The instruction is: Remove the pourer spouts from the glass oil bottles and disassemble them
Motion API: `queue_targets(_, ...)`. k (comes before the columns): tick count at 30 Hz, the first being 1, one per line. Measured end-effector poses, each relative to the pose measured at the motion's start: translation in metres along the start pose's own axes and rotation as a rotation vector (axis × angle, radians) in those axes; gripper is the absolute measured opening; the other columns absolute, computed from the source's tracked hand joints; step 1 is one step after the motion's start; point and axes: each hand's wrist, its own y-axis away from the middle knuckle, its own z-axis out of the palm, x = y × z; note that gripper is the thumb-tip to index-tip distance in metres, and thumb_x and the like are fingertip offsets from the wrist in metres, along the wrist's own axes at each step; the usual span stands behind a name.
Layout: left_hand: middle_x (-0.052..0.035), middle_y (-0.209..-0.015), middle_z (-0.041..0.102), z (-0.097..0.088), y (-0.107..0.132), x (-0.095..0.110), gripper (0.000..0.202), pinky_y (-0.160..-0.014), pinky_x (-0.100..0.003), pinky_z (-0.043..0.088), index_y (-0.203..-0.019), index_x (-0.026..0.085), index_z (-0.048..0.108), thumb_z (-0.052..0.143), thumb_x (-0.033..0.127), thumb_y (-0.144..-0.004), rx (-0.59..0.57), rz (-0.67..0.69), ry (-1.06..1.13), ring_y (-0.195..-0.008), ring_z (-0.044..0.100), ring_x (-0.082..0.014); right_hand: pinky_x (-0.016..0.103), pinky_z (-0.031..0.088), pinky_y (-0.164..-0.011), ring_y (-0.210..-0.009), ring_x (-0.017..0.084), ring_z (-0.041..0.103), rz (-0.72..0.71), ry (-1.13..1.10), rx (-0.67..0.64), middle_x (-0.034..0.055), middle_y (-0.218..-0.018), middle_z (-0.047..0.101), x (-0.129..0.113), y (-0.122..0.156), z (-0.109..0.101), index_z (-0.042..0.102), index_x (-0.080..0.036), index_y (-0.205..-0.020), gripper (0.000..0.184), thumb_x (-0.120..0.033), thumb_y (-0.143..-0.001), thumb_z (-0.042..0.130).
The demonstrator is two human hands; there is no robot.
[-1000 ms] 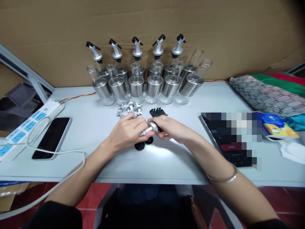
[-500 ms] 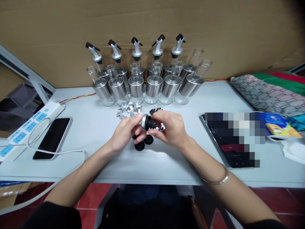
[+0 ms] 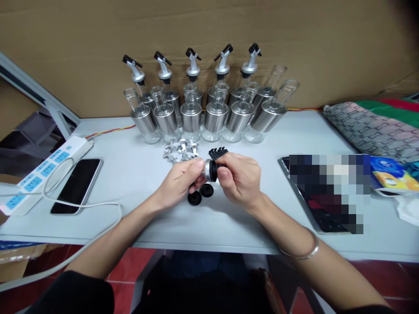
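Between my hands is a pourer stopper (image 3: pixel 209 170) with a silver collar and a black ribbed plug, held sideways. My left hand (image 3: pixel 183 179) pinches its silver end between thumb and fingers. My right hand (image 3: pixel 240 179) wraps its fingers round the black plug, most of which they hide. Two black round rubber pieces (image 3: pixel 200 194) lie on the table just below the hands. Beyond my left hand sits a pile of silver pourer spouts (image 3: pixel 181 150). Several small black levers (image 3: pixel 218 152) lie in a row beyond my right hand.
Glass bottles with steel sleeves (image 3: pixel 190 120) stand in two rows at the back; several rear ones carry pourers (image 3: pixel 193 65). At left are a power strip (image 3: pixel 42 172), a phone (image 3: pixel 77 185) and a white cable (image 3: pixel 119 213). A blurred-out tablet (image 3: pixel 303 205) and a patterned cloth (image 3: pixel 376 126) are at right.
My right hand has closed from a fingertip hold to a wrapped grip over the black plug. The view has shifted slightly.
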Motion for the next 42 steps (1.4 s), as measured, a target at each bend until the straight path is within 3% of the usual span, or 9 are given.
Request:
queue_targets(3,0.0045,-0.054,0.039,0.003,0.000,-0.001,0.044,-0.044,-0.021,0.031,-0.063,0.018,0.039,0.035,0.048,-0.095,0.078,0.111,-0.178,-0.045,0.037,-0.0068,0.022,0.032,-0.046,-0.039,0.009,0.036,0.072,-0.022,-0.011,-0.0056,-0.044,0.036,-0.001,0.000,0.000,0.042,-0.021,-0.066,0.037,-0.035,-0.098,0.031)
queue_targets(7,0.0033,-0.055,0.043,-0.001,-0.002,0.000,0.041,-0.051,-0.022,0.036,-0.064,0.019,0.039,0.032,0.041,-0.098,0.202,0.452,-0.589,-0.050,0.041,-0.0088,0.022,0.030,-0.045,-0.040,0.008,0.038,0.207,-0.102,-0.066,-0.0047,-0.045,0.041,-0.005,0.002,0.001,0.041,-0.020,-0.065,0.040,-0.038,-0.098,0.028)
queue_targets(12,0.0001,-0.062,0.055,-0.013,-0.006,0.002,0.036,-0.058,-0.024,0.041,-0.071,0.019,0.044,0.029,0.035,-0.099,0.257,0.795,-1.030,-0.057,0.048,-0.0111,0.021,0.027,-0.043,-0.042,0.007,0.037,0.533,-0.350,-0.168,-0.0045,-0.049,0.037,-0.010,-0.002,-0.001,0.038,-0.020,-0.061,0.048,-0.052,-0.096,0.030)
queue_targets(17,-0.0041,-0.073,0.064,-0.019,-0.010,-0.001,0.030,-0.059,-0.025,0.042,-0.078,0.018,0.047,0.033,0.034,-0.099,0.254,0.949,-1.225,-0.063,0.055,-0.0121,0.022,0.023,-0.036,-0.035,0.005,0.024,0.897,-0.709,-0.505,-0.0072,-0.041,0.027,-0.006,-0.014,-0.008,0.029,-0.022,-0.053,0.055,-0.062,-0.090,0.033)
queue_targets(20,-0.0032,-0.072,0.064,-0.019,-0.010,-0.004,0.031,-0.059,-0.025,0.042,-0.078,0.018,0.048,0.033,0.036,-0.098,0.250,0.907,-1.152,-0.063,0.056,-0.0119,0.022,0.030,-0.040,-0.037,0.007,0.032,0.864,-0.656,-0.500,-0.0057,-0.042,0.034,-0.004,-0.015,-0.012,0.038,-0.020,-0.058,0.055,-0.060,-0.094,0.024)
queue_targets(24,-0.0006,-0.063,0.057,-0.016,-0.005,-0.004,0.034,-0.057,-0.025,0.041,-0.072,0.018,0.046,0.035,0.037,-0.098,0.317,0.825,-0.924,-0.058,0.051,-0.0114,0.025,0.045,-0.060,-0.063,0.012,0.052,0.452,-0.371,-0.242,0.0010,-0.077,0.057,0.000,-0.007,-0.012,0.049,-0.020,-0.092,0.034,-0.051,-0.094,0.036)
queue_targets(29,0.0026,-0.051,0.046,-0.008,0.000,-0.002,0.042,-0.047,-0.023,0.037,-0.062,0.019,0.042,0.037,0.043,-0.096,0.338,0.332,-0.401,-0.046,0.044,-0.0092,0.029,0.049,-0.068,-0.079,0.016,0.056,-0.002,-0.184,-0.139,0.0054,-0.096,0.060,0.009,-0.004,-0.009,0.047,-0.022,-0.108,0.021,-0.030,-0.089,0.053)
queue_targets(33,0.0041,-0.045,0.038,-0.005,-0.001,-0.001,0.048,-0.038,-0.022,0.031,-0.056,0.020,0.035,0.044,0.053,-0.089,0.301,0.097,-0.099,-0.039,0.036,-0.0081,0.029,0.048,-0.064,-0.078,0.017,0.057,-0.078,-0.045,-0.157,0.0055,-0.089,0.059,0.011,-0.005,-0.007,0.048,-0.022,-0.104,0.014,-0.028,-0.092,0.049)
queue_targets(42,0.0043,-0.046,0.043,-0.002,-0.003,0.004,0.048,-0.040,-0.020,0.034,-0.057,0.019,0.038,0.046,0.054,-0.089,0.308,0.090,-0.147,-0.040,0.040,-0.0066,0.031,0.040,-0.065,-0.067,0.016,0.053,-0.019,0.027,-0.206,0.0035,-0.080,0.058,0.011,-0.004,-0.006,0.043,-0.019,-0.095,0.020,-0.038,-0.097,0.035)
